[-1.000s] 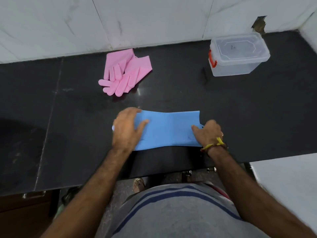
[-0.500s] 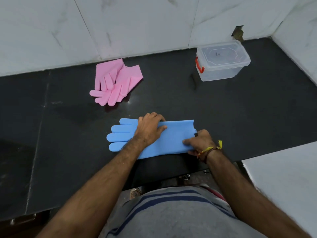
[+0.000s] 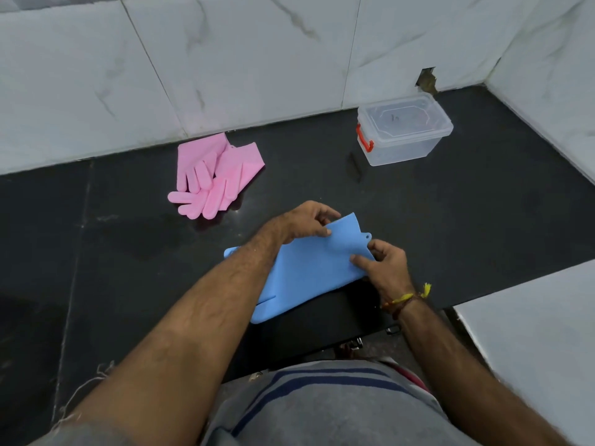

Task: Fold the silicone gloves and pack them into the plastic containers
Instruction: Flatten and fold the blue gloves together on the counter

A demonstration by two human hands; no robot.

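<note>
Both hands pinch the cuff end of the blue silicone glove: left hand at its far corner, right hand at the near edge.

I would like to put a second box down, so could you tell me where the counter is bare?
Bare counter lies between the clear container and the right hand, and left of the pink gloves. The front middle is crowded: both hands grip the blue glove.

no readable text, faint dark mark on clear container lid, illegible
</note>
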